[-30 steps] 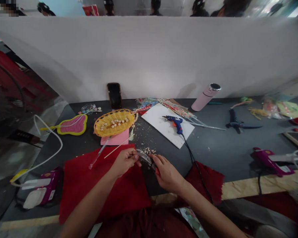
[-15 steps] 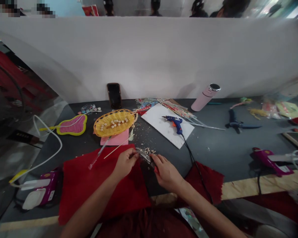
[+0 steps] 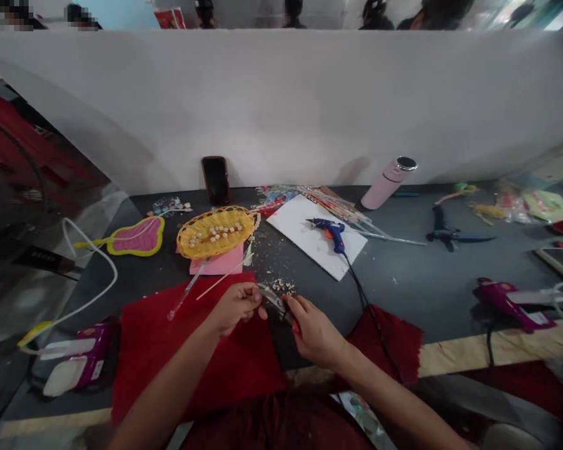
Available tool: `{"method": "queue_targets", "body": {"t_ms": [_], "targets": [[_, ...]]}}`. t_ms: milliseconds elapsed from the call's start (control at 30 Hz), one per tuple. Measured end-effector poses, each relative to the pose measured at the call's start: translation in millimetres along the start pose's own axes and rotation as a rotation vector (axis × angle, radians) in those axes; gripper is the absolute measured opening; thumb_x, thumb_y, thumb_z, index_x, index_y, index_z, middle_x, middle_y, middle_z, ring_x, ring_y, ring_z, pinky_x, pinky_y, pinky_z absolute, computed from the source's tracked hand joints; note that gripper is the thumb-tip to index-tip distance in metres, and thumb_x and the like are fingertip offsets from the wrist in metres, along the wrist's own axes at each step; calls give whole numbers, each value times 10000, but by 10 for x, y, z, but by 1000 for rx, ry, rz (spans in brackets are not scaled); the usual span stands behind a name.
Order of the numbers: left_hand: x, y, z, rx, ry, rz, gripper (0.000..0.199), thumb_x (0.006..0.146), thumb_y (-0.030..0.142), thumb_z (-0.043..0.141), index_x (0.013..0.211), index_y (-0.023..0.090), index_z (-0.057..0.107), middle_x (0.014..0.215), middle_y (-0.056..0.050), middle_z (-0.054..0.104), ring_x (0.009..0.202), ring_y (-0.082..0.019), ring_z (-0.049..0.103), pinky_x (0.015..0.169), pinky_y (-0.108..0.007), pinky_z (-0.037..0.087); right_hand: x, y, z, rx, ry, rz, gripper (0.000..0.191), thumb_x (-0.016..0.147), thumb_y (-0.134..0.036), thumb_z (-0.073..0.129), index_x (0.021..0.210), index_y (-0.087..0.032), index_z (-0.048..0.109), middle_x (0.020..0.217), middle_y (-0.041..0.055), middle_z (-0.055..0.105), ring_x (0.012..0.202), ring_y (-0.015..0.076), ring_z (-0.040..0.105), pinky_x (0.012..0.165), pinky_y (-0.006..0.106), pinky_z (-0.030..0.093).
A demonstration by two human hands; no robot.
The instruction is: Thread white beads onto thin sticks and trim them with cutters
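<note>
My right hand (image 3: 316, 331) is closed around the red handle of a pair of pruning shears (image 3: 273, 298), whose curved metal jaws point up and left. At the tip of the jaws, my left hand (image 3: 239, 307) pinches something too small to make out. Small pale cut bits (image 3: 282, 286) lie scattered on the dark table just beyond the jaws. Under my left hand and forearm is a red cloth (image 3: 154, 350). Past that hand, a thin pale stick (image 3: 220, 280) lies across the cloth edge, near a yellow woven basket (image 3: 187, 249) that holds several small whitish pieces.
A blue glue gun (image 3: 333, 233) rests on a white board (image 3: 291, 220), its cord trailing toward me. Further back stand a phone (image 3: 216, 180) and a pink bottle (image 3: 382, 186). Purple devices (image 3: 94, 356) sit left and right. A white partition (image 3: 272, 106) closes off the back.
My left hand's fingers have shifted slightly and more of the fingertips show below the jaws. My right hand has moved slightly down, uncovering more pale bits. Other things stay put.
</note>
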State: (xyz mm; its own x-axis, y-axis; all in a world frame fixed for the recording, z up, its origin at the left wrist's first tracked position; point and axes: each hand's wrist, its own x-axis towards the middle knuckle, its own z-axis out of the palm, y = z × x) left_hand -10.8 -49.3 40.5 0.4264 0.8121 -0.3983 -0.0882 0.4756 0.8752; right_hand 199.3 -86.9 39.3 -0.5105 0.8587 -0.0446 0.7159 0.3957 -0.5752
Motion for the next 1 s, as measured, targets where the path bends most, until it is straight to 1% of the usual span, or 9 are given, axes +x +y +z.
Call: {"method": "queue_targets", "body": {"t_ms": [133, 200, 267, 333, 500, 633, 833, 900, 1000], "targets": [[40, -93, 60, 142, 168, 156, 255, 792, 383, 567, 818, 129, 581, 603, -4, 605, 400, -46, 347, 420, -183, 262, 21, 29, 23, -41, 24, 34, 562, 722, -52, 429, 1277, -121, 376, 1095, 120, 517, 986, 231, 502, 902, 366, 417], [46, -107, 90, 252, 292, 244, 238, 793, 375, 565, 799, 139, 594, 594, 9, 578, 449, -69, 410, 451, -190, 296, 31, 38, 27, -50, 39, 44, 559, 739, -70, 438, 1290, -127, 366, 1116, 120, 514, 1001, 236, 496, 912, 372, 410], [40, -91, 109, 293, 347, 276, 214, 781, 357, 574, 782, 144, 598, 588, 12, 568, 466, -78, 428, 455, -192, 295, 33, 41, 23, -56, 48, 39, 586, 745, -83, 447, 1318, -134, 338, 1160, 124, 501, 1045, 245, 478, 930, 383, 399], [24, -51, 116, 230, 305, 233, 209, 763, 351, 587, 770, 142, 584, 586, 7, 582, 432, -66, 389, 428, -188, 262, 29, 41, 6, -59, 42, 18, 618, 744, -85, 451, 1343, -141, 311, 1203, 128, 485, 1084, 251, 460, 943, 395, 389], [-34, 76, 78, -27, 74, 10, 245, 725, 357, 621, 789, 140, 528, 530, -1, 604, 332, -21, 241, 369, -172, 146, 22, 23, -71, -42, -2, -41, 640, 729, -78, 450, 1350, -142, 308, 1232, 136, 470, 1132, 248, 430, 960, 407, 376], [-60, 103, 20, -61, 9, -50, 250, 722, 344, 641, 787, 136, 518, 509, -11, 605, 316, -10, 237, 359, -166, 119, 18, -8, -69, -17, -6, -54, 656, 687, -54, 454, 1329, -122, 333, 1208, 138, 473, 1114, 241, 440, 972, 395, 373], [-21, -25, 4, -15, 53, -14, 237, 767, 350, 594, 864, 143, 535, 535, 6, 599, 325, -20, 240, 359, -169, 139, 12, -25, 5, 5, 12, -15, 607, 704, -32, 413, 1301, -122, 352, 1140, 129, 502, 1050, 227, 482, 926, 368, 407], [7, -84, 25, 72, 127, 84, 223, 792, 359, 564, 862, 148, 551, 578, 3, 606, 364, -39, 316, 384, -171, 212, 23, -22, 12, -8, 16, 8, 594, 712, -40, 418, 1297, -118, 353, 1128, 130, 508, 1036, 225, 492, 924, 366, 405], [38, -130, 64, 293, 294, 300, 185, 792, 336, 561, 790, 153, 588, 698, -24, 633, 584, -105, 520, 541, -204, 377, 43, -18, 4, -33, 20, 30, 583, 730, -68, 442, 1304, -118, 349, 1149, 131, 505, 1056, 230, 482, 939, 367, 393]]}}
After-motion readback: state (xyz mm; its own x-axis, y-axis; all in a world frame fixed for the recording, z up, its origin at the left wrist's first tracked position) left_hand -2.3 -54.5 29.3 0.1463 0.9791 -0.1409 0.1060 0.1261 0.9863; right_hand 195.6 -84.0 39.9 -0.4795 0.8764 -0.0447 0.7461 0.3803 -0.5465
